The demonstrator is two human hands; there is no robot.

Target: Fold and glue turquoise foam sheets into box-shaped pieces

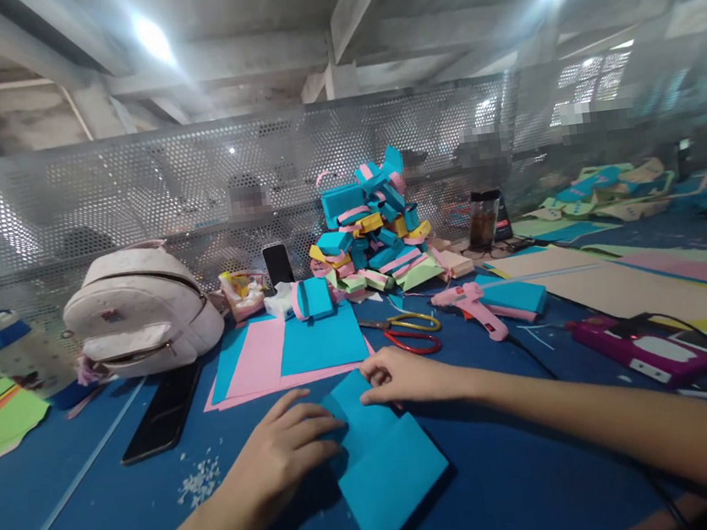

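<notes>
A folded piece of blue paper [390, 473] lies at an angle on the blue tabletop between my hands. My right hand [398, 377] pinches its far right edge between thumb and curled fingers. With fingers spread, my left hand [290, 442] rests along the paper's left edge, fingertips touching it. Just beyond are scissors [407, 331] with one red and one yellow handle, blades pointing left. Past my right wrist lies a pink glue gun [474, 306] on its side. Flat blue and pink sheets [322, 342] are stacked ahead of my left hand.
A heap of folded paper pieces [379, 236] stands against the perforated metal screen [202, 167]. At left are a white backpack [142, 310], a black phone [163, 413] and a bottle [29, 357]. A purple power strip [644, 351] with cables lies at right. White scraps [200, 481] dot the table.
</notes>
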